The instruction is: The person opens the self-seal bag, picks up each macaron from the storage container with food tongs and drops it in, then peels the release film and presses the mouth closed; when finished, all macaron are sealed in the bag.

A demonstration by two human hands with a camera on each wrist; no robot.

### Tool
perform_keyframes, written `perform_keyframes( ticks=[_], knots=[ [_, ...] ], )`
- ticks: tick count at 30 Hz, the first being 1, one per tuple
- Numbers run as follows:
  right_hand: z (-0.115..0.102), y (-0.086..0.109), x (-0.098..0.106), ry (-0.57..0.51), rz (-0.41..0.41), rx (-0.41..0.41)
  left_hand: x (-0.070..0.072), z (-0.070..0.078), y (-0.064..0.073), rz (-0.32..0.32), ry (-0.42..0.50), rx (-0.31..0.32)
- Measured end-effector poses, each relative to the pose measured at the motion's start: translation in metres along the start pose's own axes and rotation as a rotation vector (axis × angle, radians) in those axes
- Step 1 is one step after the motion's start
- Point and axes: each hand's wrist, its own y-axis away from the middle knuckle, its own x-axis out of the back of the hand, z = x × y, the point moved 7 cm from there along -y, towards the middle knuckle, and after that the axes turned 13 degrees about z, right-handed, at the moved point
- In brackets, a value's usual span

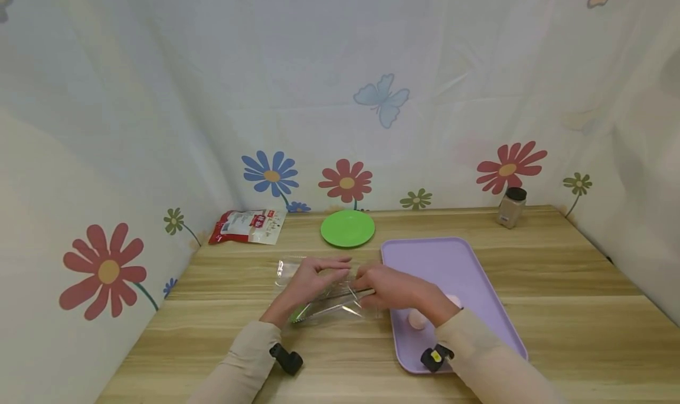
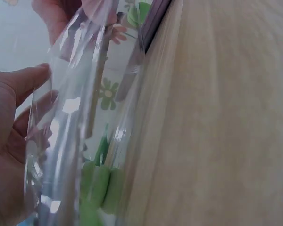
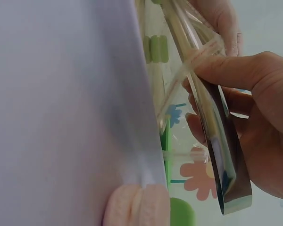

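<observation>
The metal tongs [image 3: 220, 141], partly seen through the transparent bag [image 2: 66, 141] over the wooden table [image 1: 186, 345], are gripped by my right hand [image 1: 390, 286], while my left hand [image 1: 310, 281] (with fingers [image 1: 330, 264] rather straight) is close at this bag, left of the purple tray [image 1: 435, 262] with pink macarons [image 1: 417, 319].

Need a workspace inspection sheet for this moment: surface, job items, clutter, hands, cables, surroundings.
Surface: wood-grain table.
Job items: clear bag with green pieces seen through its film; metal tongs; purple tray bearing pink macarons.
Clutter: pouch, green plate and jar along the back.
Left hand: at the bag, fingers nearly straight.
Right hand: grips the tongs.
Cables: nothing seen.
Surroundings: cloth printed with flowers and butterflies, behind and at both sides.
</observation>
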Motion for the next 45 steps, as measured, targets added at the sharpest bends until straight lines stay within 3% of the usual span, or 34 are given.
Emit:
perform_keyframes(
  ticks=[6,13,22,27,34,39,45],
  knots=[
    [0.008,0.006,0.010,0.011,-0.009,-0.071,-0.001,-0.028,-0.007,0.013,-0.002,-0.006],
    [0.022,0.031,0.038,-0.010,0.015,-0.134,0.002,-0.029,-0.007,0.039,-0.023,-0.005],
    [0.047,0.083,0.076,-0.018,0.051,-0.223,0.002,-0.030,-0.007,0.058,-0.003,-0.003],
    [0.063,0.103,0.094,-0.061,0.063,-0.286,0.002,-0.031,-0.007,0.065,0.003,-0.016],
    [0.086,0.129,0.112,-0.124,0.058,-0.409,-0.001,-0.037,-0.008,0.059,0.010,0.021],
    [0.096,0.148,0.126,-0.155,0.068,-0.451,0.000,-0.023,-0.004,0.047,0.015,0.041],
    [0.101,0.159,0.133,-0.205,0.066,-0.425,0.002,-0.003,0.001,0.057,0.040,0.035]
  ],
)
